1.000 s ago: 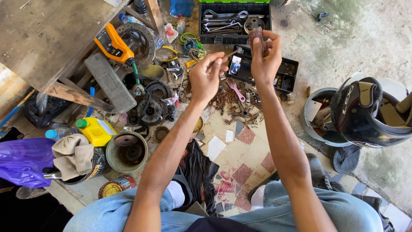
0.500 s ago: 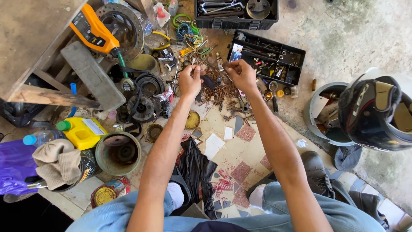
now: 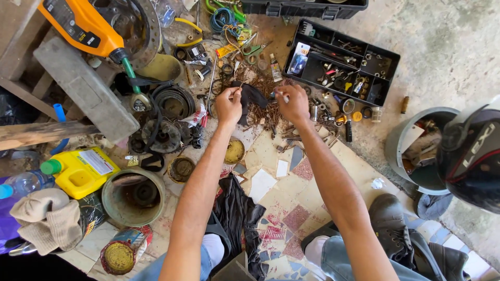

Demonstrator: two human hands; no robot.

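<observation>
Black piece (image 3: 253,97): small, dark, over the rusty screw pile (image 3: 265,112), far centre
Left hand (image 3: 228,105): fingers pinched on its left edge
Right hand (image 3: 294,103): pinching a small pale item; kind unclear
Blister pack (image 3: 298,58): blue-white, in the black organiser tray (image 3: 388,67), far right
Yellow jug (image 3: 83,170): white label, near left

yellow jug (image 3: 80,170) with green cap at left, beside a clear plastic bottle (image 3: 21,183). orange bottle (image 3: 83,26) top left, lying tilted over a metal disc. black compartment tray (image 3: 344,61) of small parts upper right. dark helmet (image 3: 469,156) at right edge. round grey pot (image 3: 133,195) lower left; rusty tin (image 3: 121,255) below it.
</observation>
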